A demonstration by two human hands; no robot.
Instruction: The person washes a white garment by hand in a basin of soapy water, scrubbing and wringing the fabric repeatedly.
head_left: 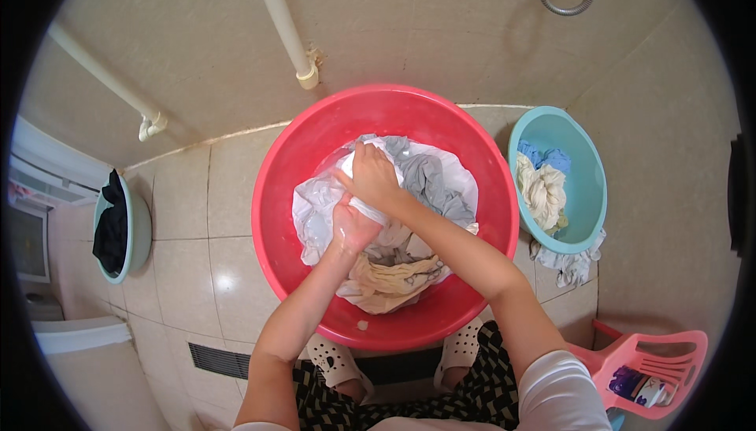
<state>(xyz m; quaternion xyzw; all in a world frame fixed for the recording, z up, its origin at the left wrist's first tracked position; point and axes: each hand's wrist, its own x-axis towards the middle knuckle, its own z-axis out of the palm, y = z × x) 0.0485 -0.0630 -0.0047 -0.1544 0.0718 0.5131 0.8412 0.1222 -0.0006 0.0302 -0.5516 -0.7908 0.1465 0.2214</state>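
A large red basin (272,234) stands before me, filled with wet laundry. Both hands are over the pile, working on one white cloth (367,209). My right hand (373,172) is closed over its upper part, back of the hand up. Just below it, my left hand (354,224) is turned palm up, wet, its fingers curled under the same cloth and partly hidden. Around them lie a grey garment (429,183) to the right, a beige cloth (386,283) nearer me, and more white fabric (316,206) to the left, some of it under water.
A light blue tub (592,187) with cream and blue clothes stands at the right, a pale cloth (575,267) on the floor beside it. Black clothing hangs over another tub (142,230) at the left. A pink chair (683,372) holds a purple-and-white packet. A floor drain (219,360) lies front left.
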